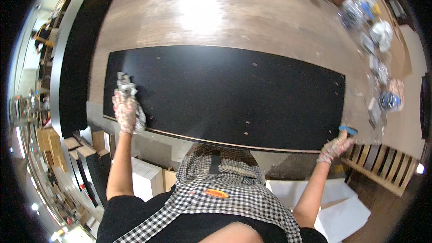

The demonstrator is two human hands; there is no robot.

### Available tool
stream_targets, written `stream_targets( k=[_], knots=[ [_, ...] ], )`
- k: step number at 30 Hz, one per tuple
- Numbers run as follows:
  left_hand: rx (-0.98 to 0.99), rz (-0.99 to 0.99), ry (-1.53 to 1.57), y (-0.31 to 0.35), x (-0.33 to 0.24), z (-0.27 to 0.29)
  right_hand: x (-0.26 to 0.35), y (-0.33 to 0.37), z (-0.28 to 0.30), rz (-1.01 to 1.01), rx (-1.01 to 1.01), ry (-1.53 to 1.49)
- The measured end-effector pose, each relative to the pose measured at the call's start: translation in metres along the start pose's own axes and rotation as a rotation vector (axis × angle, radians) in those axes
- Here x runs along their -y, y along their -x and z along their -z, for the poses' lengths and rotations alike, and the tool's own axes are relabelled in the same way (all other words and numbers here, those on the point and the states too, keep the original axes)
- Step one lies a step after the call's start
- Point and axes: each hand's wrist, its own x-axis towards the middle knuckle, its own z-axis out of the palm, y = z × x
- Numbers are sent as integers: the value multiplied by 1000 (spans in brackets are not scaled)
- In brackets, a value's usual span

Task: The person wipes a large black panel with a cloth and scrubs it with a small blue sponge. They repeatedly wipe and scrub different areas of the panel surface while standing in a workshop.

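A long black panel (234,94) with small drill holes lies flat in front of me. My left hand (123,112), in a patterned work glove, presses a crumpled grey rag (126,85) onto the panel's left end. My right hand (335,146), also gloved, rests at the panel's near right corner and grips a small blue object (348,130); what it is cannot be made out. I wear a checked apron (216,189).
A wood floor (202,13) stretches beyond the panel. Clear plastic bags of small parts (378,63) lie scattered at the right. A slatted wooden pallet (382,164) sits at the lower right, white boards (342,207) below it, cartons and dark boards (90,153) at the lower left.
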Motion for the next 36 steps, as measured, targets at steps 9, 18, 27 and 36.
stream_targets(
  k=[9, 18, 27, 36],
  knots=[
    [-133, -1146, -64, 61, -343, -108, 31, 12, 13, -284, -144, -684],
    [531, -1769, 203, 280, -455, -128, 28, 2, 136, -280, -117, -458],
    [433, -1133, -56, 160, -296, -67, 20, -19, 90, 338, 580, 291],
    [-1, -965, 48, 84, -368, -104, 12, -54, 18, 429, 538, 297]
  ],
)
